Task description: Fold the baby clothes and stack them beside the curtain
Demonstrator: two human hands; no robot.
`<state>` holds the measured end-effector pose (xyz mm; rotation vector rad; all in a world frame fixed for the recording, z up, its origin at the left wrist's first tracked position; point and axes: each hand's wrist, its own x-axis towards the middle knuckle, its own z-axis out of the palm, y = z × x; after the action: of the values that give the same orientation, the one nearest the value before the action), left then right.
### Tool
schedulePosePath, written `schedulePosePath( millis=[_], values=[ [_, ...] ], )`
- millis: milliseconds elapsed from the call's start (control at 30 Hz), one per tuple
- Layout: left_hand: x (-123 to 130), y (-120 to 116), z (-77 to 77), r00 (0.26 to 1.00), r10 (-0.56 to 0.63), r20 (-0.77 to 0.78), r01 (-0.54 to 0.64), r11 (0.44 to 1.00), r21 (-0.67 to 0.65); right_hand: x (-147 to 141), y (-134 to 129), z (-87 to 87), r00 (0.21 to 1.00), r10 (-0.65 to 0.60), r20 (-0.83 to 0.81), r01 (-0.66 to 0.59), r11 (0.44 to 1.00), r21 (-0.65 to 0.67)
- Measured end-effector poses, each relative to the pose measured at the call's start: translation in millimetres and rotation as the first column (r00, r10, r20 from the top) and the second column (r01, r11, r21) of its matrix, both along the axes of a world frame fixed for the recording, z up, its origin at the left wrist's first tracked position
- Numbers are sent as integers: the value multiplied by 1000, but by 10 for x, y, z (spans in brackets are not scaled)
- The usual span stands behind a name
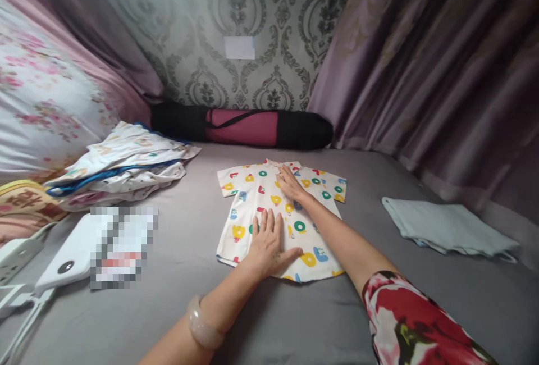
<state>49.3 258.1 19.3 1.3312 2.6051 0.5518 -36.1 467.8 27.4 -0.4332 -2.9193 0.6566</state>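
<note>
A small short-sleeved shirt (pixel 244 230), white with colourful printed shapes, lies spread flat on the grey bed sheet (pixel 181 309), its collar toward the wall. My left hand (pixel 267 244) rests flat on the lower front of the shirt, fingers stretched out and thumb spread to the right. Close to the collar, my right hand (pixel 289 184) lies on the upper front, its fingers extended. Some buttons show down the middle of the shirt between the hands. Neither hand has the cloth gripped.
A pile of folded clothes (pixel 126 168) lies at left. A folded pale cloth (pixel 446 224) is on the right. Behind the shirt stretches a black and maroon long bag (pixel 244 126). A white device (pixel 76 252), a power strip (pixel 19 255) and cables sit at left.
</note>
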Motion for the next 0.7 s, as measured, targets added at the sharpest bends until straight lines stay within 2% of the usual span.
schedulePosePath(
  millis=[100, 233, 367, 433, 500, 600, 700],
  values=[
    [-6, -5, 6, 1000, -20, -4, 20, 1000, -23, 365, 108, -64, 998, -43, 36, 39, 994, 103],
    [-5, -9, 23, 996, -88, -35, 86, 995, -46, 890, 237, -116, 990, -57, 126, 32, 981, 189],
    [-15, -4, 60, 958, -281, -59, 278, 959, -52, 1345, 269, -95, 990, -18, 139, -11, 978, 207],
    [-20, 0, 91, 922, -386, -31, 383, 921, -69, 1551, 237, -78, 990, 23, 141, -50, 980, 194],
    [-22, 1, 122, 899, -437, -11, 435, 897, -75, 1744, 179, -59, 988, 81, 133, -105, 978, 181],
    [-38, 1, 157, 899, -438, -25, 436, 898, -60, 1996, 70, -13, 975, 189, 120, -207, 965, 161],
    [-102, 28, 185, 901, -432, -43, 433, 901, 14, 2187, -38, 66, 949, 285, 134, -298, 950, 93]
  ],
)
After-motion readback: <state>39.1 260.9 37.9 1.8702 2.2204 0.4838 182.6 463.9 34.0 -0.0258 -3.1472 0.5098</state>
